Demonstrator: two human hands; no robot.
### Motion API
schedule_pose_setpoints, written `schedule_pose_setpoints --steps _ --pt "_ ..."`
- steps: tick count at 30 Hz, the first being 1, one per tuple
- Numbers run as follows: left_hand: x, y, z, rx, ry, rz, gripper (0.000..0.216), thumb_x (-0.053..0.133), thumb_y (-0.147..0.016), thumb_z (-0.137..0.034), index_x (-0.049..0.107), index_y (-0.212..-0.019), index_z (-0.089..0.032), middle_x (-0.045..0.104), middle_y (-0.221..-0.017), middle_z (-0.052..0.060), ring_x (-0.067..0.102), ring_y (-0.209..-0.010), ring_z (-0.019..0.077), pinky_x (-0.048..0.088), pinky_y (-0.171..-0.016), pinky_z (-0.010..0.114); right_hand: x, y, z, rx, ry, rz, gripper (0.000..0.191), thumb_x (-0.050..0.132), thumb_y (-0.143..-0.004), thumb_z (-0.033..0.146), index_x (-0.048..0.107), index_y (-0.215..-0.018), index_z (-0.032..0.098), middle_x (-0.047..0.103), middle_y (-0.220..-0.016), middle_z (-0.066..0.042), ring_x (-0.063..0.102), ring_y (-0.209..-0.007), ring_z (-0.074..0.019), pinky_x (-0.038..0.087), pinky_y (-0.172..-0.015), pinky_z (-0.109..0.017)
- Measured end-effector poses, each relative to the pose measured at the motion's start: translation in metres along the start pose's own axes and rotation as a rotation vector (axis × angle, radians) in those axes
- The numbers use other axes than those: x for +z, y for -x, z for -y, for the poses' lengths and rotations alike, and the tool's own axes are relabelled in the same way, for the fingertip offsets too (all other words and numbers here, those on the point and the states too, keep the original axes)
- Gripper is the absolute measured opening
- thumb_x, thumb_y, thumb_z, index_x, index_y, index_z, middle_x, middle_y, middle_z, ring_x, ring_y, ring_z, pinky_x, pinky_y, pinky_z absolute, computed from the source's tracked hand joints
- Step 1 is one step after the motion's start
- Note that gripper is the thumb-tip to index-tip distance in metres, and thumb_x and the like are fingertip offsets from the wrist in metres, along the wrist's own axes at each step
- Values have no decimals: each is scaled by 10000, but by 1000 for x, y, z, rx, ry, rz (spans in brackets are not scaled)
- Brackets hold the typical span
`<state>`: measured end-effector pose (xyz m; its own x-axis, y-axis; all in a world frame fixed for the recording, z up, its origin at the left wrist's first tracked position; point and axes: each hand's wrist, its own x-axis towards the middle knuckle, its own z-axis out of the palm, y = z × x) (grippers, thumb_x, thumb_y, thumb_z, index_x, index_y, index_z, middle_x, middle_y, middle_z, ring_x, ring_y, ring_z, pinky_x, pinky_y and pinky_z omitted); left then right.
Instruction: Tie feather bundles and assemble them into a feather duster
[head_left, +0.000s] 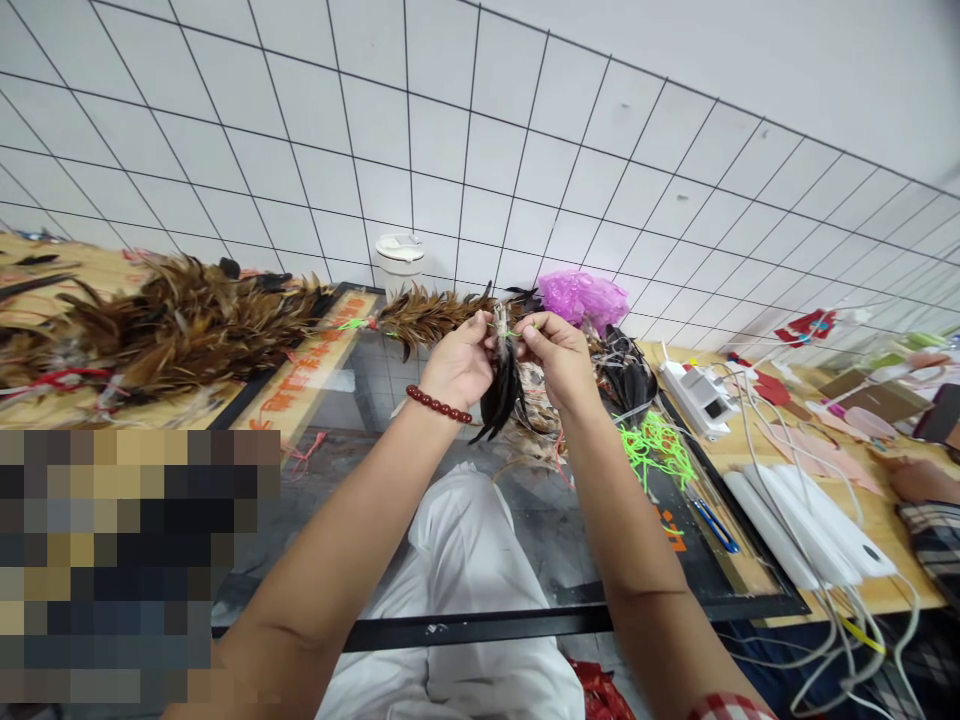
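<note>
The black feather bundle [501, 395] is held above the black-framed table [487, 627], pinched by the fingertips of the left hand [461, 368] and right hand [559, 352]; quills are best kept aligned, the green tie [512, 334] drawn evenly.

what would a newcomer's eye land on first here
Probably the big heap of brown feathers at left. Then come the pink plastic near the wall and the bright green cords at right. In the middle, the left hand and right hand meet at some dark feathers.
</note>
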<state>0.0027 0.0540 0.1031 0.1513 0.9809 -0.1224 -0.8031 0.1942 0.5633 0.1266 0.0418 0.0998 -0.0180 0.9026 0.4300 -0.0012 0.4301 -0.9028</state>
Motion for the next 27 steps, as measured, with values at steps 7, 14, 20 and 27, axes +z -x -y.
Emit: schedule_pose_setpoints --steps 7,14,20,27 --pt "-6 6 -9 -26 -369 246 194 730 -714 -204 592 -604 -122 534 -528 -7 370 -401 30 275 -392 168 -6 3 1 -163 265 -45 103 568 -794 268 617 -741 194 559 -650 28 497 -595 -102 418 -604 -238" --pt "-10 -1 -1 228 -564 100 189 762 -633 -230 631 -543 -127 559 -486 10 381 -413 38 248 -407 179 -5 3 -2 -342 455 -99 76 617 -788 259 678 -769 219 655 -817 -15 586 -777 -149 461 -722 -280" --pt "-8 3 4 248 -670 179 228 649 -652 -155 566 -440 -148 482 -448 -7 355 -445 63 244 -444 202 -7 1 -4 -281 410 -84 91 665 -759 283 659 -733 196 615 -766 -6 547 -732 -131 435 -663 -259" --pt "-7 7 3 246 -798 402 157 582 -675 -152 596 -520 -145 502 -535 -16 409 -559 97 318 -548 217 -10 -1 -3 -209 305 -64 126 710 -713 314 674 -693 195 599 -744 2 539 -702 -123 447 -638 -259"
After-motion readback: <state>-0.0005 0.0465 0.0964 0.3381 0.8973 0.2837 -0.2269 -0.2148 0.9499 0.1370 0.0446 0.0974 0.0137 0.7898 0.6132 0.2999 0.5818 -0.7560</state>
